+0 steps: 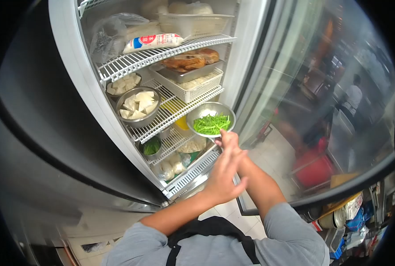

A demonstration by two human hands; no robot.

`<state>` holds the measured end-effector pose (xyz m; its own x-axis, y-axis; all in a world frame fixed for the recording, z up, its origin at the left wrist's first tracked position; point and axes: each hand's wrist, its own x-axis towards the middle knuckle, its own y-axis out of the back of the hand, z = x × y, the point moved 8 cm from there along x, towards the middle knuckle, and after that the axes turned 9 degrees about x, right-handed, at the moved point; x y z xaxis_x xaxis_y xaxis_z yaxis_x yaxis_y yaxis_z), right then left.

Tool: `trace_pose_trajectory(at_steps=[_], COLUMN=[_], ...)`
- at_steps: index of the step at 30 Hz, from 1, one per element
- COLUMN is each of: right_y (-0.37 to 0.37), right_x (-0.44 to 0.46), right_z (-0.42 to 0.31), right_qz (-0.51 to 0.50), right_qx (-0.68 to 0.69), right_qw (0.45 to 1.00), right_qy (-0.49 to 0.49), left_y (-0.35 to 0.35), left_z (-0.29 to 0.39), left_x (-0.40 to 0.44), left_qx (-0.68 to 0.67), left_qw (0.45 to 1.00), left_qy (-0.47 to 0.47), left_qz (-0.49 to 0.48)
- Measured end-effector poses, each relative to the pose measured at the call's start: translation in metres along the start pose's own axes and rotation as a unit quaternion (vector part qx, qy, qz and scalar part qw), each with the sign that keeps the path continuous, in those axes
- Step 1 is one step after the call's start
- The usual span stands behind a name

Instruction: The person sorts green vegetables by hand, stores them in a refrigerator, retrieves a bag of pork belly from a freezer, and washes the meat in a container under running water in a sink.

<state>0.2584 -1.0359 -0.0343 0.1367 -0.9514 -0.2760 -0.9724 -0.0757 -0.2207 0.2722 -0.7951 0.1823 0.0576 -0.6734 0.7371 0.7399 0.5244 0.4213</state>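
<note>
My right hand point(229, 139) grips the near rim of a round metal bowl point(210, 106), its thumb over the edge. Inside the bowl lie cut green stalks point(211, 124). The bowl is held in front of the refrigerator's shelves, slightly tilted toward me. My left hand point(225, 177) holds nothing; its fingers are stretched out and overlap my right wrist in the view. Whether it touches the wrist I cannot tell. Beyond the bowl, a metal bowl of white cut pieces point(137, 108) sits on the middle wire shelf point(176, 111).
The glass door point(312, 111) stands open at the right. Roast meat point(190, 60) lies in a metal tray over a white basket point(202, 88). A printed package point(153, 42) rests on the upper shelf. Lower down are a container of chopped greens point(151, 146) and bagged items point(173, 165).
</note>
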Motion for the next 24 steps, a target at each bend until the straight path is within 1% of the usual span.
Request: trace_pose_trajectory(at_steps=[1, 2, 4, 5, 7, 8, 9, 11, 14, 15, 16, 17, 18, 19, 20, 21, 22, 23, 24], right_y=[-0.023, -0.041, -0.073, -0.085, -0.104, -0.106, -0.11, -0.109, -0.093, -0.08, -0.058, -0.033, 0.011, 0.053, 0.113, 0.198, 0.252, 0.297, 0.332], right_x=[0.021, 0.04, 0.076, 0.087, 0.103, 0.109, 0.115, 0.117, 0.096, 0.078, 0.058, 0.033, 0.016, -0.024, -0.075, -0.119, -0.175, -0.216, -0.237], right_z=[-0.007, -0.01, -0.002, 0.001, 0.017, 0.024, 0.029, 0.04, 0.043, 0.046, 0.055, 0.073, 0.1, 0.143, 0.193, 0.277, 0.268, 0.231, 0.201], right_qz=[-0.017, -0.021, -0.04, -0.041, -0.057, -0.036, -0.037, -0.046, -0.039, -0.039, -0.04, -0.107, -0.11, -0.146, -0.149, -0.079, -0.09, -0.09, -0.066], right_qx=[-0.027, -0.025, -0.032, -0.027, -0.038, -0.02, -0.017, 0.022, 0.055, 0.058, 0.059, 0.004, -0.218, -0.188, -0.244, -0.201, -0.245, -0.286, -0.295], right_qw=[0.999, 0.999, 0.998, 0.998, 0.994, 0.995, 0.995, 0.993, 0.992, 0.995, 0.996, 0.993, 0.968, 0.967, 0.953, 0.926, 0.901, 0.897, 0.908], right_qy=[-0.019, -0.022, -0.027, -0.031, -0.083, -0.088, -0.09, -0.108, -0.102, -0.077, -0.049, -0.049, 0.06, 0.092, -0.097, -0.311, -0.346, -0.324, -0.289], left_y=[0.007, 0.013, 0.021, 0.026, 0.03, 0.031, 0.033, 0.028, 0.027, 0.027, 0.026, 0.026, 0.027, 0.029, 0.026, 0.023, 0.024, 0.023, 0.017], left_z=[-0.028, -0.042, -0.083, -0.089, -0.104, -0.109, -0.113, -0.122, -0.133, -0.137, -0.141, -0.146, -0.151, -0.154, -0.16, -0.162, -0.157, -0.158, -0.162], left_x=[-0.012, -0.025, -0.057, -0.066, -0.083, -0.091, -0.095, -0.109, -0.122, -0.128, -0.133, -0.142, -0.151, -0.161, -0.176, -0.185, -0.187, -0.191, -0.201], left_qx=[-0.022, -0.017, 0.003, 0.007, 0.065, 0.068, 0.072, 0.04, 0.038, 0.039, 0.036, 0.042, 0.05, 0.051, 0.061, 0.07, -0.009, -0.006, 0.012], left_qw=[0.999, 0.999, 0.981, 0.981, 0.968, 0.966, 0.965, 0.953, 0.946, 0.943, 0.943, 0.937, 0.93, 0.931, 0.917, 0.902, 0.879, 0.881, 0.883], left_qy=[0.049, 0.052, 0.192, 0.193, 0.236, 0.243, 0.243, 0.279, 0.296, 0.305, 0.304, 0.319, 0.334, 0.333, 0.354, 0.375, 0.439, 0.436, 0.42], left_qz=[-0.002, -0.002, -0.013, -0.017, -0.052, -0.061, -0.064, -0.111, -0.124, -0.13, -0.132, -0.139, -0.143, -0.139, -0.171, -0.203, -0.187, -0.184, -0.211])
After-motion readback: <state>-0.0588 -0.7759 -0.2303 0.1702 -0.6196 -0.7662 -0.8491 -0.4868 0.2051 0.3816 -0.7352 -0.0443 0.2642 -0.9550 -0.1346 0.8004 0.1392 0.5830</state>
